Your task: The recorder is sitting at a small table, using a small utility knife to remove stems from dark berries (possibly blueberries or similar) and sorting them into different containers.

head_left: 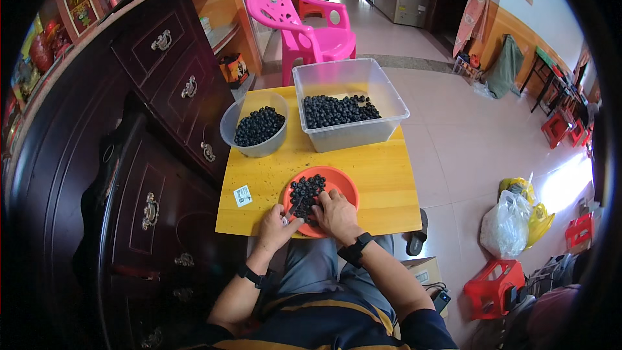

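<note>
An orange-red plate lies near the table's front edge, with small round black pieces on it, some showing pale centres. At its left rim, my left hand is closed on a small thin tool, its narrow grey end pointing over the pieces; its exact kind is unclear. My right hand reaches over the plate's right side, fingers curled down among the pieces. Whatever sits between those fingertips is hidden. Farther back stand a round translucent tub and a larger clear rectangular bin, both holding many similar black pieces.
The yellow table bears a white label and dark crumbs. A dark wooden cabinet rises close on the left. Beyond the table stands a pink chair. Plastic bags and a red stool are on the right floor.
</note>
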Demonstrator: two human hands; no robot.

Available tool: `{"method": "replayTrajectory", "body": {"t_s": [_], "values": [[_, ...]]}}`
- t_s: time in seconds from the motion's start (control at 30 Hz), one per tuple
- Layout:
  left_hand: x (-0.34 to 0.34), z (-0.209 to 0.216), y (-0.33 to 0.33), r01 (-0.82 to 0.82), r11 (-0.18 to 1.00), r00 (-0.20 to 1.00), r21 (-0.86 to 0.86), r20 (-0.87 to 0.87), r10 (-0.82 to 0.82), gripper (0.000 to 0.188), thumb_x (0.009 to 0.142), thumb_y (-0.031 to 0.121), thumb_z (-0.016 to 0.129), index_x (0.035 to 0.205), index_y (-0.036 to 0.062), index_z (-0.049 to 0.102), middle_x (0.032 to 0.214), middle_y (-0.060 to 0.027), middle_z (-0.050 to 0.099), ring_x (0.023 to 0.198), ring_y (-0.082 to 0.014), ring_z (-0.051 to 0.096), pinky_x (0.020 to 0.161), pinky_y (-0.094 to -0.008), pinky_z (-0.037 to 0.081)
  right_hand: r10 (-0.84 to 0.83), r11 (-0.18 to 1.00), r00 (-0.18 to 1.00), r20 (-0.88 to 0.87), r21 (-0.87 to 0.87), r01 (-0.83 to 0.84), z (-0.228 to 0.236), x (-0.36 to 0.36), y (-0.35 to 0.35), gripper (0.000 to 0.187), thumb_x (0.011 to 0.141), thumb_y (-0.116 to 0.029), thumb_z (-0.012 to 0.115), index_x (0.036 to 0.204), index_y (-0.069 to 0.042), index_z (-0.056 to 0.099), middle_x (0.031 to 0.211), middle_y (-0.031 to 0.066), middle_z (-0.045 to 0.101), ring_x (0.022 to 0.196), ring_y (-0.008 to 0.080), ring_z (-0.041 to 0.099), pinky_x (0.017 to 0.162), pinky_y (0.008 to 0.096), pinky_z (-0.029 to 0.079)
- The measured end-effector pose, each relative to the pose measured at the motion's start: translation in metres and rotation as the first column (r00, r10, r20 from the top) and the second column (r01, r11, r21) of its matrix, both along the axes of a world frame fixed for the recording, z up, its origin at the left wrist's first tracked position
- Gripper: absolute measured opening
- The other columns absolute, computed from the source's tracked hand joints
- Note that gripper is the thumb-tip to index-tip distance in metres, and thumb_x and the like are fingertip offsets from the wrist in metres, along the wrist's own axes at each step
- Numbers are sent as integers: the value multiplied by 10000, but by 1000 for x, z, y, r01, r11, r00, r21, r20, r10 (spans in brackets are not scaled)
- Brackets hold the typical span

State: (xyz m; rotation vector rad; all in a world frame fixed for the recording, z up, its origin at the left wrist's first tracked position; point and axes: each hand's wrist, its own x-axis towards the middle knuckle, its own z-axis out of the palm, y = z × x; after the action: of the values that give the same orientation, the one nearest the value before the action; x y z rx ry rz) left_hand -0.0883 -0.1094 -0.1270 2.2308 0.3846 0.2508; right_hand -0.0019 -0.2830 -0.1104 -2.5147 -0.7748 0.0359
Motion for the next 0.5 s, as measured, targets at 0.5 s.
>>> {"method": "replayTrajectory", "body": {"t_s": [0.5], "values": [[0, 1, 3, 29, 998, 998, -48, -47, -31, 434, 700, 340, 808, 768, 31, 511, 686, -131, 584, 634, -288, 588, 585, -395, 460, 57, 998, 997, 47, 7, -58, -3, 9, 2, 268, 884, -322, 613, 938, -60, 594, 912, 156, 644, 869, 336, 652, 709, 437, 546]]}}
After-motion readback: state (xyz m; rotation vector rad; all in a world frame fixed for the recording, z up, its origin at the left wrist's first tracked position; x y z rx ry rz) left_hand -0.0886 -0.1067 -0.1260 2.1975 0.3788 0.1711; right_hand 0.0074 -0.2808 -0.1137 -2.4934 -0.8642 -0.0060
